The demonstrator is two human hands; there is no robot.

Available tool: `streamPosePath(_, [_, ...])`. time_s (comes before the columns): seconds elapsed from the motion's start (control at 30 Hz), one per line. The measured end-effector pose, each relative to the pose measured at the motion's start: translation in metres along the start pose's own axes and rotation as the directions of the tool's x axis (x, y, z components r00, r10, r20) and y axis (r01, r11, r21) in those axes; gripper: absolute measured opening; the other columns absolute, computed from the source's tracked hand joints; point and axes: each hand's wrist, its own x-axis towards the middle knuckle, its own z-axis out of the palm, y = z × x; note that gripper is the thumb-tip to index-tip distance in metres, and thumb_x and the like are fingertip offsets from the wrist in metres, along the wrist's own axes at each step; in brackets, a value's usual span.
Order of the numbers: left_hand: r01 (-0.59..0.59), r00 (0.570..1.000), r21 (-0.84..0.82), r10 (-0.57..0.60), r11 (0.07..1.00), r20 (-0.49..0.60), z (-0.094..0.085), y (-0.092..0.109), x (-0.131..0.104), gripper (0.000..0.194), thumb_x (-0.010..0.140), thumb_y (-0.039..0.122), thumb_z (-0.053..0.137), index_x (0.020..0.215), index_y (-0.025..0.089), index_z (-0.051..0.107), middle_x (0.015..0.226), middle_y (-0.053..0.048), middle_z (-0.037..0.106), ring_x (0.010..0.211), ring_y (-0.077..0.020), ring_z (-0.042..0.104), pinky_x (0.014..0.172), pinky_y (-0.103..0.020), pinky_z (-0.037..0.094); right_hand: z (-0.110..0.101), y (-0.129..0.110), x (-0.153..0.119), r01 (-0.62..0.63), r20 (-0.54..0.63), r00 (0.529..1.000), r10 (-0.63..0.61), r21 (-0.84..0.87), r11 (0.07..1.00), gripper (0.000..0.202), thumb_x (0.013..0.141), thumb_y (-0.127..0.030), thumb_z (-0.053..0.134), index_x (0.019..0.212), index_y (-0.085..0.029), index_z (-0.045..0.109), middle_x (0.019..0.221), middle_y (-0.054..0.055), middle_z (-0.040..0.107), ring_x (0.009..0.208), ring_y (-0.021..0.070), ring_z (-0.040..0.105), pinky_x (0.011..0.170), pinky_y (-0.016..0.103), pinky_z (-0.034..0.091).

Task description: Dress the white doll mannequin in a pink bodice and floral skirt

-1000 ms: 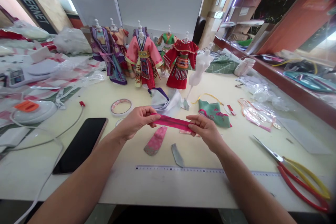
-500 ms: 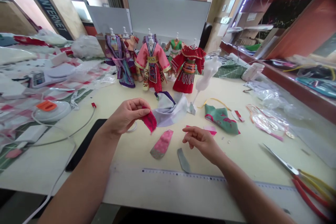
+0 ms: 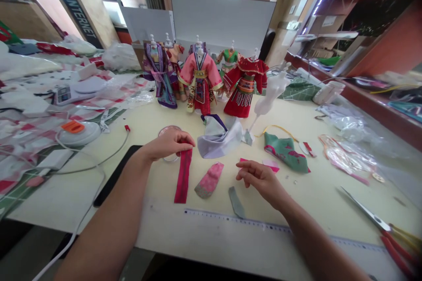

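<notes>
My left hand (image 3: 171, 144) pinches the upper end of a crimson fabric strip (image 3: 183, 178), which hangs down to the tabletop, unfolded. A round clear dish (image 3: 170, 131) shows partly behind that hand. Fingers loosely curled and apart, my right hand (image 3: 259, 178) hovers over the table and holds nothing. Between the hands lies a pink patterned piece with a grey end (image 3: 211, 179). A grey-green scrap (image 3: 236, 202) is just below my right hand. Pale lavender cloth with a dark purple edge (image 3: 219, 138) lies farther back.
Dressed doll forms (image 3: 198, 81) and a bare white mannequin (image 3: 270, 92) stand at the back. Green cloth (image 3: 286, 151) lies right of centre. Scissors (image 3: 372, 215) are at the right, a ruler (image 3: 244, 223) along the front. A black phone-like slab (image 3: 115, 180) and cables are at left.
The crimson strip, bunched before, now hangs at full length from my left hand. The whole view has shifted, so the objects appear farther right. My right hand keeps its pose.
</notes>
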Motion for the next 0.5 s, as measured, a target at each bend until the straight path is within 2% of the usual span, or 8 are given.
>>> streamPosePath(0.1, [-0.011, 0.997, 0.25, 0.031, 0.968, -0.077, 0.004, -0.012, 0.009, 0.018, 0.074, 0.024, 0.056, 0.083, 0.019, 0.071, 0.075, -0.002, 0.069, 0.068, -0.0154, 0.062, 0.061, -0.022, 0.046, 0.0, 0.001, 0.0, 0.013, -0.006, 1.0, -0.013, -0.013, 1.0, 0.027, 0.084, -0.037, 0.056, 0.103, -0.018, 0.06, 0.077, 0.004, 0.066, 0.058, 0.0134, 0.054, 0.055, 0.029, 0.046])
streamPosePath(0.17, [0.001, 0.991, 0.3, 0.04, 0.954, -0.131, 0.006, -0.018, 0.014, 0.021, 0.074, 0.023, 0.054, 0.086, 0.02, 0.071, 0.084, -0.003, 0.071, 0.079, -0.0188, 0.064, 0.071, -0.025, 0.047, -0.001, 0.001, 0.0, 0.024, -0.015, 1.0, -0.024, -0.033, 0.999, 0.027, 0.084, -0.037, 0.056, 0.103, -0.018, 0.06, 0.076, 0.004, 0.065, 0.059, 0.014, 0.054, 0.055, 0.029, 0.046])
streamPosePath(0.3, [0.06, 0.965, 0.412, 0.053, 0.909, -0.257, 0.009, -0.026, 0.021, 0.028, 0.074, 0.021, 0.05, 0.093, 0.02, 0.07, 0.092, -0.007, 0.071, 0.09, -0.0246, 0.063, 0.081, -0.032, 0.045, -0.004, 0.006, 0.001, 0.015, -0.025, 1.0, -0.018, -0.115, 0.993, 0.026, 0.086, -0.034, 0.053, 0.106, -0.018, 0.059, 0.079, 0.004, 0.066, 0.061, 0.014, 0.054, 0.057, 0.029, 0.046])
streamPosePath(0.4, [0.106, 0.941, 0.467, 0.063, 0.878, -0.333, 0.014, -0.029, 0.024, 0.033, 0.075, 0.021, 0.048, 0.101, 0.019, 0.068, 0.096, -0.008, 0.071, 0.091, -0.0266, 0.063, 0.081, -0.035, 0.045, -0.004, 0.008, -0.001, 0.017, -0.027, 0.999, -0.023, -0.222, 0.975, 0.026, 0.086, -0.03, 0.051, 0.109, -0.019, 0.058, 0.08, 0.003, 0.066, 0.066, 0.0152, 0.057, 0.06, 0.029, 0.046])
streamPosePath(0.5, [0.137, 0.917, 0.491, 0.078, 0.86, -0.392, 0.019, -0.027, 0.024, 0.036, 0.078, 0.025, 0.047, 0.109, 0.018, 0.063, 0.091, -0.007, 0.07, 0.081, -0.025, 0.064, 0.075, -0.035, 0.046, -0.002, 0.008, -0.002, 0.036, -0.034, 0.998, -0.053, -0.375, 0.926, 0.024, 0.086, -0.027, 0.051, 0.107, -0.021, 0.061, 0.08, 0.002, 0.066, 0.069, 0.0161, 0.059, 0.061, 0.029, 0.046])
